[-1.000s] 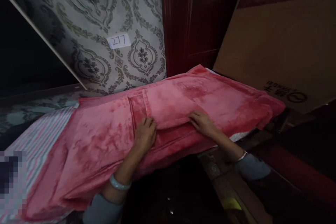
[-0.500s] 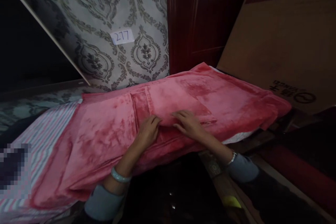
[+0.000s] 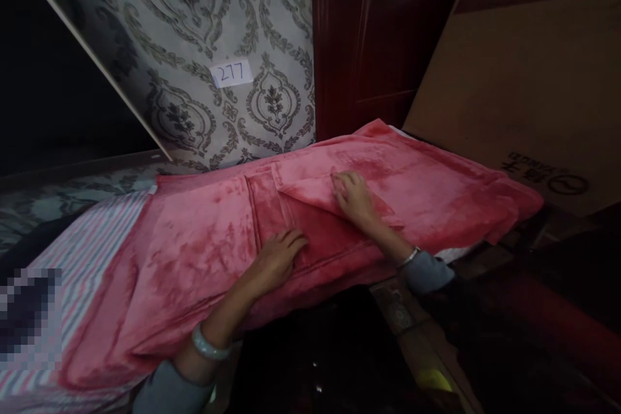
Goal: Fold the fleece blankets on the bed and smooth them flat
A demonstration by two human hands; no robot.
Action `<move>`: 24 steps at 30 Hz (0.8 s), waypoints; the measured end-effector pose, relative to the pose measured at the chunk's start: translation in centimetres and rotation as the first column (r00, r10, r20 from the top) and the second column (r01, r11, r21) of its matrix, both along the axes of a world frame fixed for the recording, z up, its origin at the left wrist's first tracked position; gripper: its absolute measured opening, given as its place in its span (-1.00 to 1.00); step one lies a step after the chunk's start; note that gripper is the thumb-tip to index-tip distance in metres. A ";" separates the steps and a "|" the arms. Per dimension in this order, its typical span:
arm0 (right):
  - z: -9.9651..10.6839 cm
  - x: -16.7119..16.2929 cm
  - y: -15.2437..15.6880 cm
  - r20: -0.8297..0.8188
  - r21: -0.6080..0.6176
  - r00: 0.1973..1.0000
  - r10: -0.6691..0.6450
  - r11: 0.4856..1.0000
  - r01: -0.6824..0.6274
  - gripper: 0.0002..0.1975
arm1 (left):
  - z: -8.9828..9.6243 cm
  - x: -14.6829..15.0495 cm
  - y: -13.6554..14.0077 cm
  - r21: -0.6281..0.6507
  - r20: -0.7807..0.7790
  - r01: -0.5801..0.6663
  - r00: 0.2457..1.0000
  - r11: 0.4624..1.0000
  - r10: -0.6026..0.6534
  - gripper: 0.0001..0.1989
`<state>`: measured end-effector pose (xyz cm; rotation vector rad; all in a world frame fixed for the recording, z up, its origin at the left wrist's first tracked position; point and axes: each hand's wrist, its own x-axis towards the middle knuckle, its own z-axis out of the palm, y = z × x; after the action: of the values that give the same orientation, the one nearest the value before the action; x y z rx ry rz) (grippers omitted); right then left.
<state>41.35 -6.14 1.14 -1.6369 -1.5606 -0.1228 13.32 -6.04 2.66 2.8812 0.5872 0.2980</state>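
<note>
Pink plush cloth: we have it [image 3: 204, 226] spread lengthwise beside the wall [image 3: 189, 19], on top of the striped sheet [image 3: 87, 239] that shows at the left end; probably laid there because it gives a long, flat support.
Flap: upper layer [image 3: 315, 193] turned back in the middle, darker red pile bared below it; we put the darker tone down to nap and shadow.
Right hand: fingers [image 3: 352, 197] bent and closed on the flap near its edge, thumb mostly hidden; we judge the grip is what holds that layer up off the one beneath.
Left hand: fingers [image 3: 279, 259] loosely curled, partly spread, tips down on the darker cloth near the front; can't tell whether any fabric is pinched. Likely steadies the lower layer so it doesn't slide.
Bangle: pale, on the left wrist [image 3: 209, 341], clear of the cloth.
Cardboard: big brown piece [image 3: 524, 77] with printed marks, tilted beyond the right end against the door [image 3: 359, 26]; we can't tell box from flat sheet, no inside visible.
Containers: we see none with contents showing.
Paper tag: "277" [image 3: 233, 72], on the wall.
</note>
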 end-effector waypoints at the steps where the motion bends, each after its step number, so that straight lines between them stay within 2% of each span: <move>1: -0.2 -0.3 -1.1 0.039 0.003 0.995 0.087 0.996 -0.087 -0.75 | 0.1 0.2 0.0 -0.010 -0.016 0.010 1.000 1.000 -0.010 -0.50; 4: -1.1 -0.9 -4.9 0.043 -0.097 0.954 0.298 0.951 -0.293 -0.79 | -0.1 0.7 0.2 -0.040 0.032 0.004 0.999 0.999 -0.003 -0.73; 7: -2.0 -0.2 -8.2 0.044 -0.147 0.933 0.358 0.926 -0.348 -0.81 | -1.0 0.9 0.3 -0.133 0.207 -0.055 0.975 0.990 0.082 -0.79; 10: -2.8 0.7 -9.8 0.096 -0.173 0.941 0.325 0.936 -0.306 -0.76 | -2.0 1.2 0.6 -0.310 0.339 -0.154 0.904 0.938 0.261 -0.76; 13: -3.7 0.9 -9.7 0.101 -0.147 0.963 0.251 0.961 -0.235 -0.78 | -2.6 1.6 1.1 -0.477 0.330 -0.251 0.837 0.842 0.437 -0.76; 15: -4.2 0.7 -9.0 0.075 -0.108 0.978 0.195 0.977 -0.186 -0.76 | -2.8 1.9 1.4 -0.514 0.299 -0.292 0.820 0.807 0.487 -0.77; 19: -4.7 0.0 -8.2 0.065 -0.077 0.994 0.091 0.993 -0.086 -0.71 | -3.1 2.3 1.6 -0.488 0.335 -0.297 0.805 0.821 0.490 -0.86; 22: -4.7 -0.6 -8.3 0.162 -0.047 0.985 0.053 0.998 -0.046 -0.70 | -3.5 2.2 1.3 -0.457 0.418 -0.280 0.770 0.844 0.482 -0.85; 24: -4.6 -1.0 -8.7 0.233 0.031 0.972 0.021 0.999 -0.029 -0.70 | -3.7 2.1 1.1 -0.416 0.445 -0.292 0.760 0.861 0.473 -0.83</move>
<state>40.31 -14.81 -3.48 -1.6210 -1.7436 -0.3370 15.42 -4.91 -1.05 2.1814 1.0048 0.9363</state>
